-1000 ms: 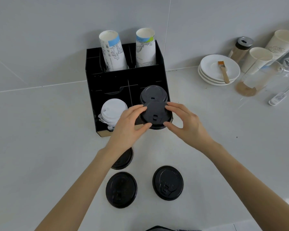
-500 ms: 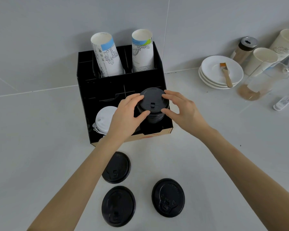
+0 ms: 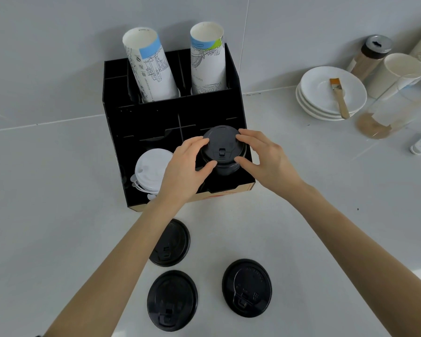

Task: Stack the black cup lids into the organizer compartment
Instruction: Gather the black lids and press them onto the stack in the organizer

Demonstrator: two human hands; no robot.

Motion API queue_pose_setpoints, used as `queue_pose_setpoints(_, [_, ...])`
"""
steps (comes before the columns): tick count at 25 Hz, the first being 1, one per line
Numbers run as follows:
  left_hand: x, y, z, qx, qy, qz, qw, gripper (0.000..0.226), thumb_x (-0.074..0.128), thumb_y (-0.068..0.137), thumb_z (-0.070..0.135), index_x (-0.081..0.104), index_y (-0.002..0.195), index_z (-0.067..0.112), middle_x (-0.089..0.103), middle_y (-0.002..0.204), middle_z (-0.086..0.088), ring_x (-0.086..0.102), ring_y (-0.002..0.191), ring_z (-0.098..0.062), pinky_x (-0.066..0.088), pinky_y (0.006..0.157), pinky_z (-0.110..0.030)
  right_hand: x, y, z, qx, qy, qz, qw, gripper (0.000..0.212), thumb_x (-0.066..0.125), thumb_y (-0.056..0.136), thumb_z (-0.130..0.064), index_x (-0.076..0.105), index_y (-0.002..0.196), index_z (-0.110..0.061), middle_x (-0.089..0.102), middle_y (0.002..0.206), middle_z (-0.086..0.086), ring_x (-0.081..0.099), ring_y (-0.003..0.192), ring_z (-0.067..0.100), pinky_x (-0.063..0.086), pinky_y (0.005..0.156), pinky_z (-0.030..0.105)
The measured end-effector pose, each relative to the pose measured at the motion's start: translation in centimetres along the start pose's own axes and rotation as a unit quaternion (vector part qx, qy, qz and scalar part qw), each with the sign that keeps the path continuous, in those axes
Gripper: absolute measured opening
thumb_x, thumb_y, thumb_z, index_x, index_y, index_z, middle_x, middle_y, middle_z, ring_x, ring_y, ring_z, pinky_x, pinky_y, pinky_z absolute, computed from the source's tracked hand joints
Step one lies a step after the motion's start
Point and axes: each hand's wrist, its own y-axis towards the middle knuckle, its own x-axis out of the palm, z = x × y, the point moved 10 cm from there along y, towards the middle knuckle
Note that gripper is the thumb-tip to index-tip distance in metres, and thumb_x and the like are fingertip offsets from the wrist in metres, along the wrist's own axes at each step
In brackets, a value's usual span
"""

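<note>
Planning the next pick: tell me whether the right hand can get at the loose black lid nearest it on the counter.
Probably yes. That lid lies flat and apart from the others, nothing on it, but the right hand is at the lid stack and must let go first.

white lids sitting stacked in front-left slot | two printed paper cup stacks standing in rear slots | white saucers piling at right, brush lying on top | shaker jar and plain paper cups standing by wall | glass pitcher holding brown residue | white countertop
</note>
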Motion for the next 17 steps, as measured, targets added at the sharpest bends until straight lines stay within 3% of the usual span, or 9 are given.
queue_pose_setpoints(3, [0.1, 0.2, 0.0, -0.002, 0.004, -0.003, 1.0, 0.047, 0.059, 0.083, 0.022, 0.043, 0.127, 0.014, 0.046, 0.136, -0.004, 0.043, 0.123, -0.021, 0.037, 0.095, -0.028, 0.2, -0.2, -0.1, 0.002, -0.012, 0.016, 1.0, 0.044, 0.057, 0.085, -0.012, 0.044, 0.126, -0.007, 0.044, 0.138, 0.01, 0.04, 0.127, 0.025, 0.034, 0.101, 0.029])
queue_pose_setpoints(12, [-0.7, -1.4, 0.8, 0.004, 0.015, -0.006, 1.0, 0.048, 0.056, 0.084, 0.019, 0.039, 0.129, 0.013, 0.037, 0.143, -0.006, 0.035, 0.131, -0.019, 0.026, 0.097, -0.02, -1.1, -1.7, -1.2, 0.006, -0.001, 0.042, 0.999, 0.049, 0.056, 0.085, -0.014, 0.037, 0.13, -0.014, 0.044, 0.136, 0.007, 0.04, 0.125, 0.023, 0.028, 0.096, 0.021])
queue_pose_setpoints(17, [-1.1, -4.2, 1.8, 0.021, -0.006, -0.015, 1.0, 0.046, 0.056, 0.085, 0.017, 0.04, 0.128, 0.013, 0.042, 0.138, -0.006, 0.04, 0.126, -0.017, 0.016, 0.09, -0.003, -1.6, -4.2, -1.9, 0.001, 0.017, 0.044, 0.999, 0.052, 0.056, 0.085, -0.014, 0.034, 0.131, -0.016, 0.045, 0.133, 0.006, 0.043, 0.121, 0.019, 0.024, 0.088, 0.008])
